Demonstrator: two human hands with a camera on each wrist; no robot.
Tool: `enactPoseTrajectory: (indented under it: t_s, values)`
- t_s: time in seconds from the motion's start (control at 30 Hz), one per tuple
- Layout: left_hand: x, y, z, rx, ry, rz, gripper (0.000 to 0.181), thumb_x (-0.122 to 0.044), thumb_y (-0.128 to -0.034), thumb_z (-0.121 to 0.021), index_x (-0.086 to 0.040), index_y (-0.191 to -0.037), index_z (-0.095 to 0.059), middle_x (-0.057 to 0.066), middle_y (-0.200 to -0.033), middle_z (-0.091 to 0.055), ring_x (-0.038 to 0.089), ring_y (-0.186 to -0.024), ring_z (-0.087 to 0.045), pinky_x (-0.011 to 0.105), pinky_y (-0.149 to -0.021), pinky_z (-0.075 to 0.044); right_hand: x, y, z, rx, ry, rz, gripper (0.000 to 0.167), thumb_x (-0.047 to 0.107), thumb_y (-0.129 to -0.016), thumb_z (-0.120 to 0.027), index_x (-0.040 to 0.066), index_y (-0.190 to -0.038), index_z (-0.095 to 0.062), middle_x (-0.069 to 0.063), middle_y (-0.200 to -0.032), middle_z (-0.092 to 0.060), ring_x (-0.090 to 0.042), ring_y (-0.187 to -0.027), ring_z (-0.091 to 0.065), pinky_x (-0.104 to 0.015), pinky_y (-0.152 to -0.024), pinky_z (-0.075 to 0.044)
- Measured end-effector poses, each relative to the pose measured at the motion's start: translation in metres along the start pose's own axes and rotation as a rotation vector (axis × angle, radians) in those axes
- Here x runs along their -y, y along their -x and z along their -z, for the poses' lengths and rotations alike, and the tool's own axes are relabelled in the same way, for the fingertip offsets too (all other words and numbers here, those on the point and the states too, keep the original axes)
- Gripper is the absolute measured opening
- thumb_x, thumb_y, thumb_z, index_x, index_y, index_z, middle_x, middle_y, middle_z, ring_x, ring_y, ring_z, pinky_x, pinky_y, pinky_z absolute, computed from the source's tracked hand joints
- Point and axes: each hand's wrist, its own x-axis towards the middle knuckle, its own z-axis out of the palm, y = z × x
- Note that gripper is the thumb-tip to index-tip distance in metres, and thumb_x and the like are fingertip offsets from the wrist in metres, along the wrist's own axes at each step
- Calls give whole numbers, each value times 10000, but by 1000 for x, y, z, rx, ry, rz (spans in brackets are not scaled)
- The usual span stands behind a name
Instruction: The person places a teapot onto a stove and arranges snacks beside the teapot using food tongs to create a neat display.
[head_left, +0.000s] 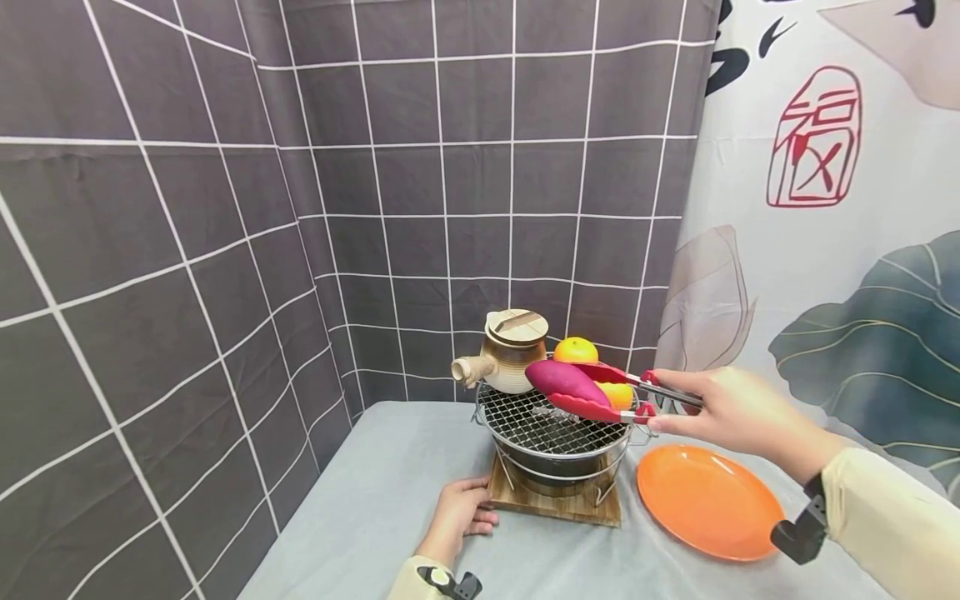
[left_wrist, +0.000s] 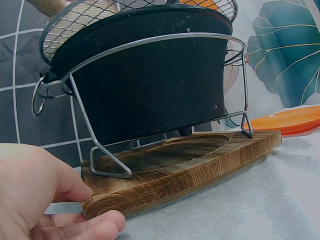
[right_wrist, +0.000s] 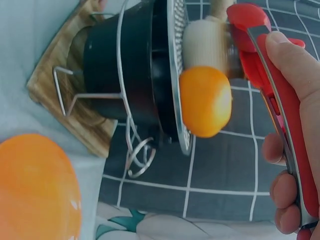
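My right hand (head_left: pixel 727 412) grips red-tipped tongs (head_left: pixel 585 408) above the grill. Between the tong tips is a purple sweet potato (head_left: pixel 562 379), held over the wire mesh (head_left: pixel 517 417). This mesh covers a round black stove (left_wrist: pixel 150 80) in a wire stand, which rests on a wooden board (head_left: pixel 555 507). At the board's near left corner my left hand (head_left: pixel 456 518) pinches the edge, thumb on top and fingers lower. Two orange fruits sit on the mesh; the rear orange (head_left: pixel 576 350) shows whole, while the tongs partly cover the nearer one (head_left: pixel 618 395).
A clay side-handled pot (head_left: pixel 513 367) with a wooden lid stands on the mesh's back left. Right of the board lies an orange plate (head_left: pixel 708 504) on the grey cloth (head_left: pixel 360 500). Behind hangs a dark gridded curtain (head_left: pixel 480 183), with a printed white one (head_left: pixel 750 275) at right.
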Motion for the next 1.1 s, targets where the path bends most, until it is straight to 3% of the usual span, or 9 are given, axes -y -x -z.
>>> enactPoseTrajectory:
  t_s: [0.17,0.37,0.57,0.77,0.93,1.1]
  values:
    - [-1,1,0,0,6,0,440,-20,-909,-588,126,-1323,-560,136,-818,-675,121,-532,-645,234,-466,-565,4,-8,-12,4,1,60,771,673,-784,-739,148,-1344,-666,8,-945,-748,-127,-755,-666,-349,-606,-544]
    - [0,0,-1,0,7,-5,437,-17,-906,-590,129,-1317,-563,128,-807,-669,120,-528,-640,229,-463,-561,11,-14,-21,31,-2,96,801,737,-784,-684,169,-1348,-666,10,-933,-749,-114,-727,-663,-371,-607,-553]
    - [3,-3,-1,-8,-5,-9,431,-19,-913,-587,140,-1313,-561,128,-809,-670,120,-526,-633,224,-461,-557,16,-17,-25,72,3,106,799,740,-788,-675,172,-1349,-666,80,-817,-701,-8,-584,-512,-294,-516,-455]
    - [2,-2,-1,-8,-6,-7,431,-19,-910,-586,136,-1311,-567,122,-802,-668,119,-528,-634,225,-463,-557,16,-19,-29,73,42,143,792,749,-793,-659,172,-1335,-678,71,-847,-723,-30,-625,-554,-320,-546,-503]
    - [0,1,-1,-3,2,-6,434,-18,-902,-585,128,-1311,-573,117,-796,-668,116,-530,-636,230,-465,-560,17,-19,-30,74,66,147,808,773,-789,-637,177,-1333,-680,15,-966,-756,-69,-689,-614,-342,-579,-542]
    - [0,1,-1,0,7,-11,442,-18,-894,-584,127,-1312,-572,115,-793,-668,115,-530,-637,227,-463,-558,18,-20,-29,45,86,172,803,772,-792,-633,169,-1319,-687,41,-918,-749,-72,-671,-612,-342,-556,-533]
